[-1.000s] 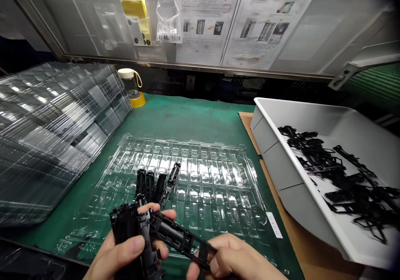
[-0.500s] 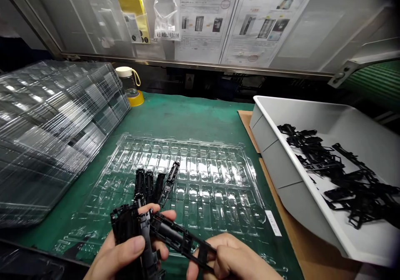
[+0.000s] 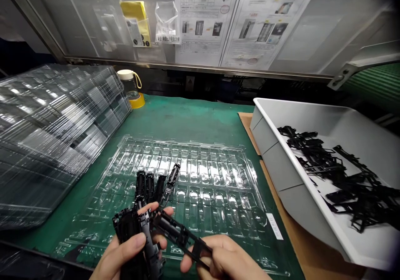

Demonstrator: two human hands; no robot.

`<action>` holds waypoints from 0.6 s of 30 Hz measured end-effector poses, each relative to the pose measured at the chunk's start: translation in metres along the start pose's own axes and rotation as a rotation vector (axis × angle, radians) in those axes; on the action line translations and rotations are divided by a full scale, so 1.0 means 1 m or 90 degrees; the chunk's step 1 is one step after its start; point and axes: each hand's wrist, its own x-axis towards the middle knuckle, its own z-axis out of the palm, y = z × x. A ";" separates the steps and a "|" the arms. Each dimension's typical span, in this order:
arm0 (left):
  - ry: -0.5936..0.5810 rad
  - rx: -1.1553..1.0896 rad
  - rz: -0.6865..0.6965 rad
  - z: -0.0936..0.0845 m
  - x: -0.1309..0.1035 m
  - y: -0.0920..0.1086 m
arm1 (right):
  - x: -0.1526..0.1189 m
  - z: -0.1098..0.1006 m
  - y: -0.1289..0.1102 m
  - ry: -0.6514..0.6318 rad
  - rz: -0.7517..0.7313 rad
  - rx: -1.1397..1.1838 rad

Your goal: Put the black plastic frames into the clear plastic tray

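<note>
Head view shows two bare hands low down, close to the person. Fingers of the left hand [image 3: 120,255] are closed around a bunch of black plastic pieces [image 3: 140,213] that stand up like a fan, with their tips pointing away over a clear tray [image 3: 218,188]. Fingers of the right hand [image 3: 225,261] pinch the near end of one long black piece [image 3: 179,238]. Its long side runs slanting, from the right fingers up and across to the left fingers, where its far end touches the bunch. Both hands hold it, one at each end. Just past the fingers lies the clear tray, flat on a green table [image 3: 187,117], and its little pockets look bare. Off to the right of the fingers sits a gray bin [image 3: 281,163] with more loose black pieces inside. Off to the left is a tall stack of clear trays [image 3: 53,126]. Papers [image 3: 218,17] hang on the wall behind.
</note>
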 end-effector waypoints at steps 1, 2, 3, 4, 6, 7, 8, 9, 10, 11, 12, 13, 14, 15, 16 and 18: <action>-0.001 -0.036 0.001 -0.004 0.003 -0.003 | 0.002 0.001 0.000 0.036 -0.014 -0.024; -0.001 -0.075 0.003 -0.008 0.006 -0.007 | 0.005 0.002 0.001 0.079 -0.033 -0.066; -0.003 -0.109 0.000 -0.012 0.009 -0.011 | 0.008 0.004 0.002 0.118 -0.054 -0.127; -0.006 -0.138 -0.008 -0.015 0.011 -0.016 | 0.011 0.006 0.004 0.139 -0.068 -0.209; -0.018 -0.172 -0.022 -0.021 0.014 -0.023 | 0.019 0.011 0.008 0.130 -0.068 -0.407; -0.016 -0.175 -0.027 -0.022 0.015 -0.025 | 0.023 0.013 0.010 0.107 -0.064 -0.502; -0.003 -0.170 -0.028 -0.023 0.016 -0.026 | 0.026 0.014 0.011 0.081 -0.066 -0.578; 0.018 -0.157 -0.026 -0.023 0.016 -0.025 | 0.028 0.015 0.011 0.049 -0.078 -0.632; 0.049 -0.142 -0.020 -0.023 0.016 -0.024 | 0.030 0.014 0.011 0.017 -0.100 -0.664; 0.083 -0.135 -0.017 -0.023 0.017 -0.021 | 0.031 0.013 0.010 -0.007 -0.132 -0.680; 0.117 -0.138 -0.013 -0.023 0.017 -0.017 | 0.033 0.010 0.008 -0.009 -0.171 -0.691; 0.146 -0.148 -0.010 -0.024 0.017 -0.013 | 0.036 0.007 0.006 0.018 -0.213 -0.711; 0.170 -0.160 -0.007 -0.024 0.017 -0.010 | 0.040 0.003 0.004 0.075 -0.257 -0.759; 0.186 -0.170 -0.004 -0.025 0.016 -0.006 | 0.046 -0.001 0.003 0.149 -0.299 -0.829; 0.196 -0.173 -0.004 -0.027 0.016 -0.004 | 0.052 -0.005 0.002 0.223 -0.338 -0.906; 0.202 -0.165 -0.010 -0.030 0.014 -0.002 | 0.069 -0.012 0.004 0.296 -0.392 -1.039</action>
